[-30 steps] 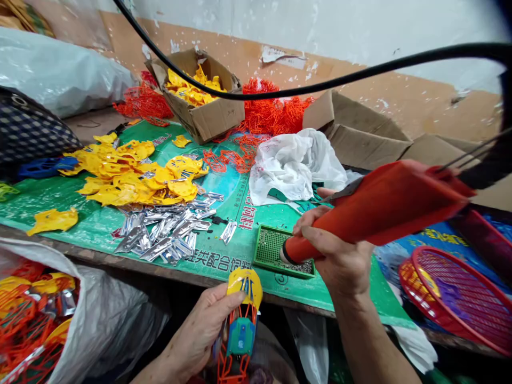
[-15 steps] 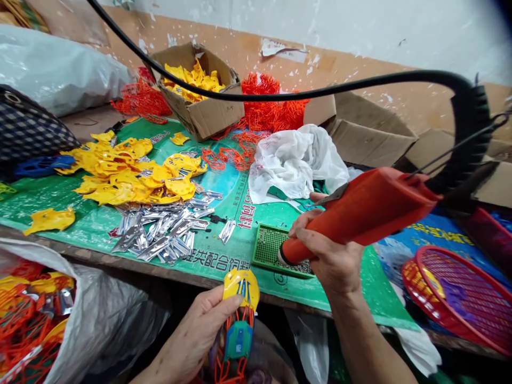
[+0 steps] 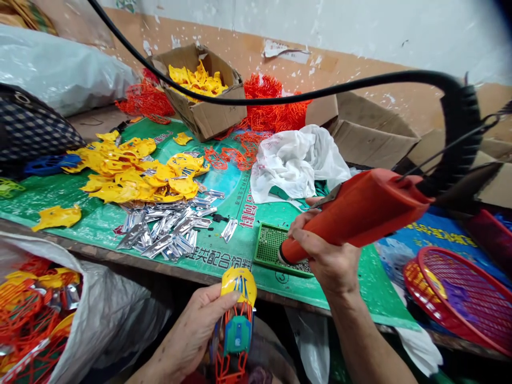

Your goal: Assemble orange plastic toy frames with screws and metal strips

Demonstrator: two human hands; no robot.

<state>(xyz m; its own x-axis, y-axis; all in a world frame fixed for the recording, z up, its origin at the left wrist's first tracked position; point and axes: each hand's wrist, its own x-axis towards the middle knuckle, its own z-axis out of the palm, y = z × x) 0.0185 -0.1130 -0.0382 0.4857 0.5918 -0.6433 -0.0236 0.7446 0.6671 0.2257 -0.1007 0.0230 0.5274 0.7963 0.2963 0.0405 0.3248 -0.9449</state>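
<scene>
My left hand (image 3: 196,317) pinches a plastic toy assembly (image 3: 238,333) with a yellow end piece, red-orange frame and teal block. It is held upright in front of the table edge. My right hand (image 3: 332,261) is wrapped round a red electric screwdriver (image 3: 356,208), tilted down to the left. Its white-ringed nose hangs over a green perforated tray (image 3: 270,242), where tiny grey bits, likely screws, lie partly hidden. The driver's bit cannot be made out. Left of the tray lie shiny metal plates (image 3: 164,232) and a pile of yellow plastic parts (image 3: 132,173).
A black cable (image 3: 276,100) arches from the screwdriver across the view. Behind are a cardboard box (image 3: 216,117) of yellow parts, red-orange frames (image 3: 264,101) and a white plastic bag (image 3: 288,162). An open sack (image 3: 104,320) stands lower left, a red basket (image 3: 472,298) right.
The toy assembly and my left hand have shifted slightly left. The screwdriver stays over the tray, almost still. The whole view has turned a little.
</scene>
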